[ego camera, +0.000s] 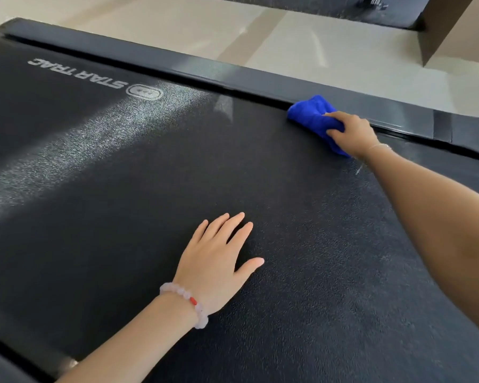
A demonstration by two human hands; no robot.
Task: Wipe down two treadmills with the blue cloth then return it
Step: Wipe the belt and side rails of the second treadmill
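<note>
- The blue cloth (314, 120) is bunched up in a soft lump at the far edge of the black treadmill belt (122, 203), right where the belt meets the dark side rail (205, 71).
- The right hand (351, 134) is on top of the cloth. Its fingers are curled over the lump and hold it down on the belt.
- Most of the cloth sticks out past the fingers, toward the rail and to the left. A small blue bit shows under the wrist too.
- The top of the cloth touches the rail, or is just beside it. It is hard to tell which.
- A thin bracelet (379, 146) is on the right wrist.
- The left hand (219, 261) lies flat on the belt, palm down. Its fingers are straight and spread a little, and the thumb points out to the right. It holds nothing.
- The left hand is well apart from the cloth. It is nearer to the person, and the cloth is farther away and more to the right.
- A bead bracelet (187, 304) with pale pink beads and one red bead is on the left wrist.
- White letters (78, 73) are printed on the belt, far to the left, upside down from here.
- A light floor (302, 42) shows past the rail, with another dark machine (398, 15) at the top.
</note>
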